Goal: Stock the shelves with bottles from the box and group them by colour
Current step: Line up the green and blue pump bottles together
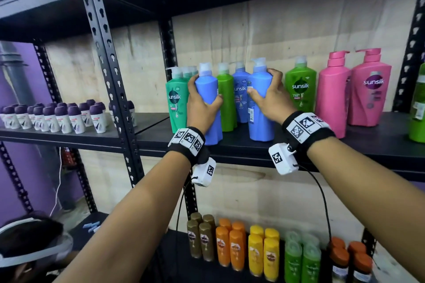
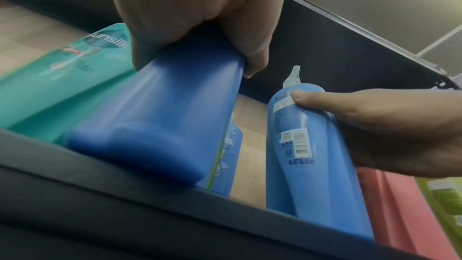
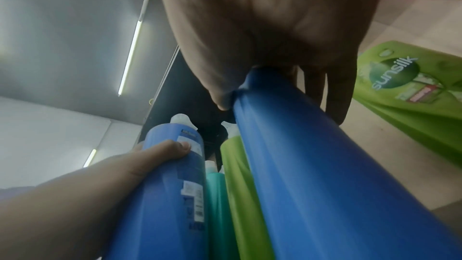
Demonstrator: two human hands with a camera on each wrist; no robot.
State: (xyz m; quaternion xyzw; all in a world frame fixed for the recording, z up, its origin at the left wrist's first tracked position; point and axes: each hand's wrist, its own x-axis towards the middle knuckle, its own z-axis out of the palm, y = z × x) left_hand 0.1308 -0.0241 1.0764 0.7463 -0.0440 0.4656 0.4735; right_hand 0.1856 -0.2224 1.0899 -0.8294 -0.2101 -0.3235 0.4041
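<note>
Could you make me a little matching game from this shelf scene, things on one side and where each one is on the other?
Things:
1. left hand
2. right hand
3. pink bottles
4. purple-capped roll-ons

Places:
A. far left of the same shelf level
B. gripping the blue bottle next to a bright green bottle
C. right part of the shelf
D. gripping the blue bottle next to the teal bottle

Pairs: 1-D, 2-B, 3-C, 4-A

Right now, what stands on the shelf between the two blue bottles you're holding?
In the head view, a lime green bottle stands between the left blue bottle and right blue bottle, with a third blue bottle behind.
</note>
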